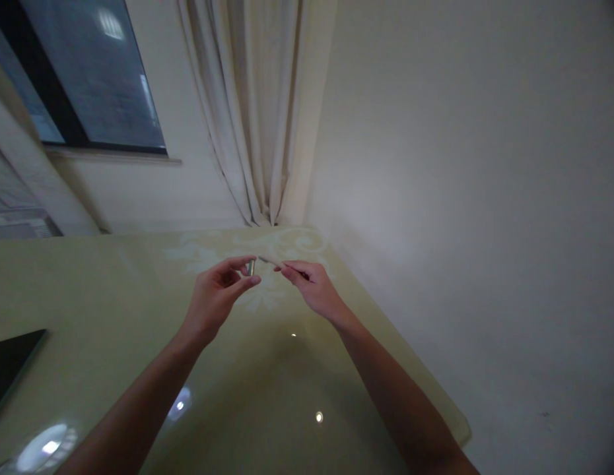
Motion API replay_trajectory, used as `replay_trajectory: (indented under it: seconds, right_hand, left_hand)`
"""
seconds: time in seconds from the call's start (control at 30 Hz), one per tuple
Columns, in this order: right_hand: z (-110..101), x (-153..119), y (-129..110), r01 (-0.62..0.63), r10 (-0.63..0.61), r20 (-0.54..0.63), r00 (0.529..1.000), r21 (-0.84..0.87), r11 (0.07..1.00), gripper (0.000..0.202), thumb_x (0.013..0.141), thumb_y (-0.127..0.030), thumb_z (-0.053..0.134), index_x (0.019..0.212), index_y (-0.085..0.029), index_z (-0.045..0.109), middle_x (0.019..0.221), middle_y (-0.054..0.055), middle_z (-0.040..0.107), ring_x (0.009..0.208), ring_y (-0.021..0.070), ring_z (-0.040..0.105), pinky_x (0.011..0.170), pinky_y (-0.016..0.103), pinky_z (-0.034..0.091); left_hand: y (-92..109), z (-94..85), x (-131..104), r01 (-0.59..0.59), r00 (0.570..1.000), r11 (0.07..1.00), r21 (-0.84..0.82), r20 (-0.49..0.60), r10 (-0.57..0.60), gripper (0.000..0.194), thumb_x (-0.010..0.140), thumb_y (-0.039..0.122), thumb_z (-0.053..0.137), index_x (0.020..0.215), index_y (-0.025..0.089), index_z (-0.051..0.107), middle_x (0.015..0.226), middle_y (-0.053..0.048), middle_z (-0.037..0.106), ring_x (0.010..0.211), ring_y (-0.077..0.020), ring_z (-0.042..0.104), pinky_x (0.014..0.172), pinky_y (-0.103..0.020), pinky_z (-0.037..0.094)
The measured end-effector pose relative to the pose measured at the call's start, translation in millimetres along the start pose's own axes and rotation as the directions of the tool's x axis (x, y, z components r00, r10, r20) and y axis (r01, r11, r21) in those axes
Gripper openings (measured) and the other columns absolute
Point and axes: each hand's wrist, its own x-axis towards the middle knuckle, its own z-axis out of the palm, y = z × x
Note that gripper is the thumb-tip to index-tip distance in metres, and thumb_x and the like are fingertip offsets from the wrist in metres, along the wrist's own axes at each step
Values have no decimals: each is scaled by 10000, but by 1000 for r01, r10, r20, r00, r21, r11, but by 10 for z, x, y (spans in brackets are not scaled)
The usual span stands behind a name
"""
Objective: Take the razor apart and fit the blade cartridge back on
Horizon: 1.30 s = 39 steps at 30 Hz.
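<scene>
My left hand (212, 293) is raised over the tabletop, its thumb and fingers pinching a small shiny metallic piece (251, 267) by its ends. The piece stands roughly upright; its exact kind is too small to tell. Just to the right, my right hand (314, 288) grips a thin pale stick with a darker grey tip (270, 261) between thumb and fingers. The tip points left at the metallic piece, close to its upper end. Whether the two touch, I cannot make out. The stick's rear end is hidden in my right hand.
A glossy pale green table (113, 297) with a floral pattern lies under both hands, reflecting lamps. A dark flat object (14, 363) rests at the left. Behind are a curtain (257, 119) and a window (103, 79); a plain wall (460, 198) borders the table's right edge.
</scene>
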Motion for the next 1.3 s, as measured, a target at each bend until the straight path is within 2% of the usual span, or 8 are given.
replay_trajectory:
  seconds: [0.1,0.27,0.43,0.7,0.87,1.07,1.23,1.3]
  right_hand:
    - [21,-4,-35,15,-17,64,998,34,999,402,1057,-529,643,1181,-214,860,1059,73,827,935,211,717,849,319,503]
    - [18,1,-49,-15,15,14,1000,-15,1000,436,1056,-559,626,1109,-204,875,958,65,813,874,205,688,809,312,482]
    - [14,-23,-123,-16,15,106,994,16,1000,429,1044,-550,649,1123,-191,870,938,49,795,807,173,641,723,278,445]
    - [-109,22,-64,-79,80,36,996,-24,997,485,1031,-581,641,1057,-158,877,790,33,723,732,161,570,684,281,385]
    - [-87,5,-129,-59,46,158,986,76,995,475,1022,-589,654,1098,-175,873,818,26,717,708,146,523,659,276,365]
    - [-103,21,-121,-56,54,67,996,18,998,471,1022,-578,656,1032,-160,874,805,31,714,727,150,538,675,279,374]
    - [-107,-12,-179,-61,46,167,985,81,995,429,1014,-550,679,1044,-168,871,806,27,719,704,144,536,654,275,375]
    - [-97,-5,-176,-44,33,147,989,74,996,408,1021,-524,677,1013,-165,869,801,25,718,711,144,548,662,276,379]
  left_hand:
    - [-2,-1,-2,-10,1000,1000,-3,7,10,479,684,411,933,1114,219,847,786,13,650,646,-109,524,600,-237,436]
    - [-35,-15,-5,-7,1000,1000,15,13,7,481,665,414,947,1087,207,845,793,5,662,640,-115,525,569,-235,414]
    - [-10,-21,-17,-24,1000,1000,8,6,24,507,688,410,937,1147,217,839,775,20,630,643,-109,520,585,-229,427]
    - [43,2,-29,-27,1000,1000,16,-7,27,472,685,409,930,1111,224,847,778,16,634,630,-110,511,557,-229,402]
    - [86,11,-53,-44,999,999,17,12,44,478,695,407,935,1126,222,845,745,18,618,623,-114,503,562,-234,414]
    - [24,12,-39,-39,999,999,10,18,39,438,686,382,936,1086,227,847,778,11,642,610,-104,499,525,-223,379]
    - [77,9,-55,-57,998,998,9,16,57,455,708,392,934,1127,235,848,792,15,632,637,-102,508,551,-219,401]
    - [106,11,-64,-64,998,998,14,16,64,455,706,389,938,1125,235,850,798,13,636,644,-104,513,553,-220,401]
